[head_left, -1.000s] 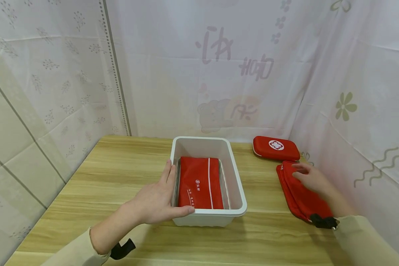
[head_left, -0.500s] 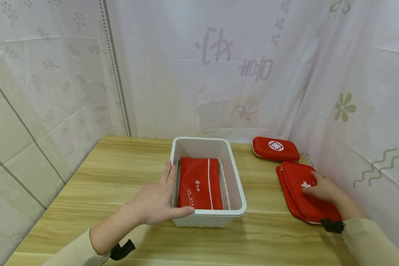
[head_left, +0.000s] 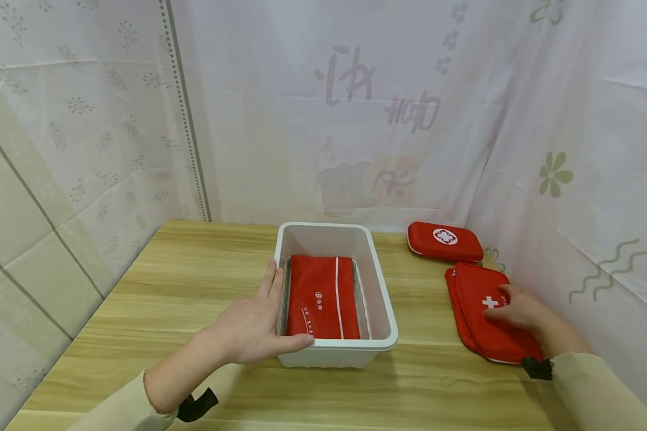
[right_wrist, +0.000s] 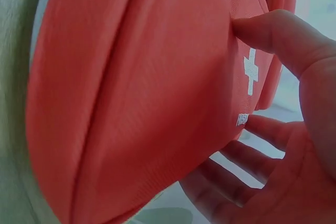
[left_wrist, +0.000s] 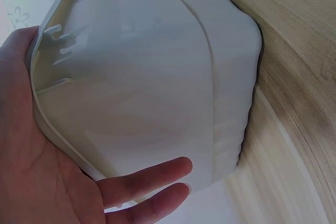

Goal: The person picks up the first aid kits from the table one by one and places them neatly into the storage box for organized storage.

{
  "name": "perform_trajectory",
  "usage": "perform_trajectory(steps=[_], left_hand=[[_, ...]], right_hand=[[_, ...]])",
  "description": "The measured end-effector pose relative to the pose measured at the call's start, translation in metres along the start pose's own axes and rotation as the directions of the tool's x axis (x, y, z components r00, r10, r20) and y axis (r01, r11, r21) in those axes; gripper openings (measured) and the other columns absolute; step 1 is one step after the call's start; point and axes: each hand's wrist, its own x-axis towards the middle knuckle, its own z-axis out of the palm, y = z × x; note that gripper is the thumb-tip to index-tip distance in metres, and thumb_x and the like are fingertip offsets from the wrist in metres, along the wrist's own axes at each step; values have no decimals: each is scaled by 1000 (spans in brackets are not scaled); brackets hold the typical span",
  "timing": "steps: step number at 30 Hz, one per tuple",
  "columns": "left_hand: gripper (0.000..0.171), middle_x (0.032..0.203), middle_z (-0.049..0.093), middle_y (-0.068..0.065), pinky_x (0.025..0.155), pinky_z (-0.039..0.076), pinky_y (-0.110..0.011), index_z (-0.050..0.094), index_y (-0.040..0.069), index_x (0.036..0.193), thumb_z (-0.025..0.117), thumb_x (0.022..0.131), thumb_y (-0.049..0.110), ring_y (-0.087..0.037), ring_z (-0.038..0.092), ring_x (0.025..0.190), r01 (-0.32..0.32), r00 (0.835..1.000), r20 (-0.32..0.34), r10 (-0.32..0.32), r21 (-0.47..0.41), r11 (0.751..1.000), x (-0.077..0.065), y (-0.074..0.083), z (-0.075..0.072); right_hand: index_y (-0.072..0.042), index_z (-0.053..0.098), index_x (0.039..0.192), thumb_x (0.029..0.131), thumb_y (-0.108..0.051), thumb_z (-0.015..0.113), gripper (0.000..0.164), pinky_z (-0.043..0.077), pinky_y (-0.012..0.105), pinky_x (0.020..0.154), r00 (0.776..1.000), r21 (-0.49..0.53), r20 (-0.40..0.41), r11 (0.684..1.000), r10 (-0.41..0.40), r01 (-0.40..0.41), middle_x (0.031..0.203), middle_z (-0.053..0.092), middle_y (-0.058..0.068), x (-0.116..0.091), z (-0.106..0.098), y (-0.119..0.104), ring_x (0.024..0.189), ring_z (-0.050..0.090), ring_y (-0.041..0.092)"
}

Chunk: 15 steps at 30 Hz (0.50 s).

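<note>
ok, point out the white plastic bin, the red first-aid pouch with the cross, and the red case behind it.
White plastic bin [left_wrist: 142,77]: left wrist view, outer side wall.
Red first-aid pouch [head_left: 498,335]: head view, front panel below the cross.
Red case [head_left: 445,237]: head view, round emblem.

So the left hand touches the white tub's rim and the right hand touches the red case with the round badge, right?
Not quite: the right hand touches the red pouch with the white cross, as the head view shows. The rest holds.
</note>
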Motion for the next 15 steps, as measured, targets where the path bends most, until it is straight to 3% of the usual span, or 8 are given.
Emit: perform_trajectory(steps=[4,9,15], left_hand=[[142,185,1,-21,77,62,-43,4,0,176,62,84,92,-29,78,97,3,1000,6,-3,-6,1000,0,1,0],[142,185,1,-21,78,62,-42,3,1,176,62,85,92,-30,78,99,0,1000,9,0,-7,1000,1,1,0],[142,185,0,-20,78,62,-44,5,-1,175,62,85,91,-30,79,99,7,1000,4,-7,-4,1000,0,0,0]], right_hand=[[24,17,156,96,-43,81,109,45,70,104,999,36,13,998,47,-48,140,27,53,-1,5,-4,123,37,61],[26,23,148,93,-54,82,113,52,62,97,999,-37,-16,998,41,-42,134,35,51,-3,10,-14,118,44,58],[24,27,142,90,-59,83,113,57,60,94,998,-54,-37,998,41,-43,133,34,48,-5,16,-35,119,43,57]])
